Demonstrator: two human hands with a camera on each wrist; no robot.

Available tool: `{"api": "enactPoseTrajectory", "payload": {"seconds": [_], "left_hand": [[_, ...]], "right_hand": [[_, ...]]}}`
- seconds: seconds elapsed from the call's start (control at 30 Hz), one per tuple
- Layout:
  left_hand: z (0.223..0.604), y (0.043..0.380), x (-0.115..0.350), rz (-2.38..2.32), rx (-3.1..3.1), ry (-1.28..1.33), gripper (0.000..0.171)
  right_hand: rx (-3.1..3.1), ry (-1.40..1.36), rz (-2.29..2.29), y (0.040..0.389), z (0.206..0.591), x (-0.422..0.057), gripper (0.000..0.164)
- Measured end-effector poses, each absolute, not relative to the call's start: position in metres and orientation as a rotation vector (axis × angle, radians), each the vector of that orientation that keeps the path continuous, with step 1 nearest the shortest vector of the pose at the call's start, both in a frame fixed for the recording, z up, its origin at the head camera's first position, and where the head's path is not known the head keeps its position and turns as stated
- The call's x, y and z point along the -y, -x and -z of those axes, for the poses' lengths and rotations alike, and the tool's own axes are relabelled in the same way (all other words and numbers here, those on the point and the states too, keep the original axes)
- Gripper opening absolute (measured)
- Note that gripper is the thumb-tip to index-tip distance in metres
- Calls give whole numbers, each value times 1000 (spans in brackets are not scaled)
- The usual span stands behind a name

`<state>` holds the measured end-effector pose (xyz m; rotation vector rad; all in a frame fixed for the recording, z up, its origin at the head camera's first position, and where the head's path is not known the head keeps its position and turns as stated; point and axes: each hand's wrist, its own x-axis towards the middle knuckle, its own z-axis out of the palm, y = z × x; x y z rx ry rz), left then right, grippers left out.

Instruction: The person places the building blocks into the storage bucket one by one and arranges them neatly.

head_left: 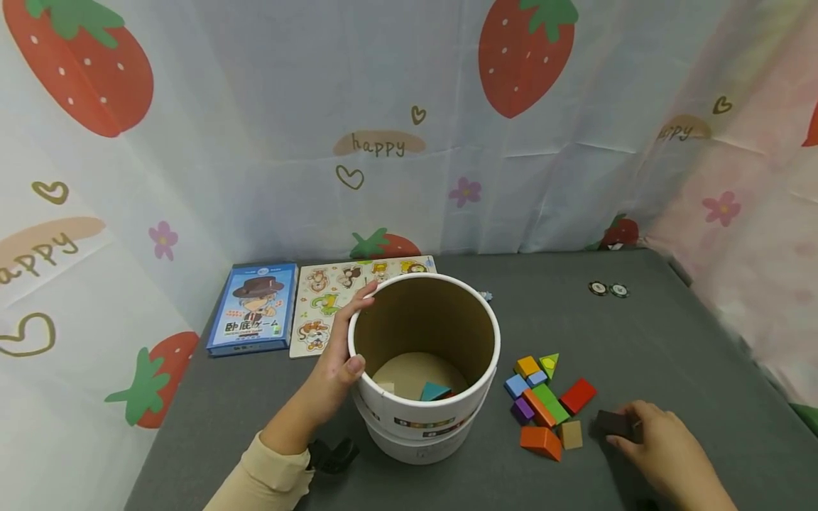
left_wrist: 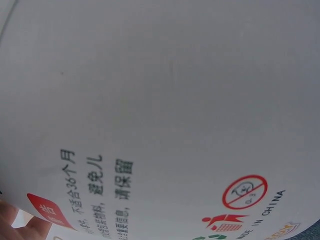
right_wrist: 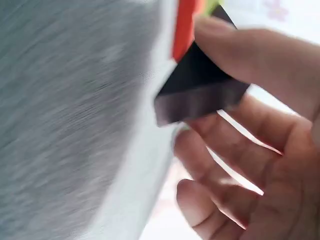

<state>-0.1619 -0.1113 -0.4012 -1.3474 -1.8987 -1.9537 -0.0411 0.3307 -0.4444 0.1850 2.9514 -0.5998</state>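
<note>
A white round bucket (head_left: 418, 433) stands upright in the head view, its open top facing me. My left hand (head_left: 329, 376) grips its left rim, thumb over the edge; printed bucket wall (left_wrist: 170, 100) fills the left wrist view. Inside lie a teal block (head_left: 434, 391) and a pale block (head_left: 386, 387). At right, my right hand (head_left: 667, 443) pinches a black triangular block (right_wrist: 197, 82) between thumb and fingers. Left of that hand is a cluster of coloured blocks, among them a red block (head_left: 578, 396), an orange block (head_left: 542, 443) and a tan block (head_left: 571, 434).
Behind the bucket, at the table's back left, lie a blue game box (head_left: 252, 309) and a board with animal pictures (head_left: 327, 305). Two poker chips (head_left: 598, 288) lie at the back right. A strawberry-print curtain (head_left: 287, 191) hangs behind the dark table (head_left: 537, 312).
</note>
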Motion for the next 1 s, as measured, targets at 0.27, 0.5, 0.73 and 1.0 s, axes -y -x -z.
{"api": "enactPoseTrajectory", "payload": {"seconds": [0.27, 0.5, 0.73, 1.0], "left_hand": [[402, 160, 112, 1937, 1908, 1333, 84], [402, 161, 112, 1956, 1903, 1330, 85], [402, 163, 112, 1974, 1887, 1344, 86], [401, 162, 112, 1977, 1882, 1335, 85]], "right_hand": [[-3158, -47, 874, 48, 394, -288, 52], [-3329, 356, 1102, 70, 341, -244, 47], [-3243, 630, 1228, 94, 296, -191, 47], [-3020, 989, 1039, 124, 286, -147, 42]]}}
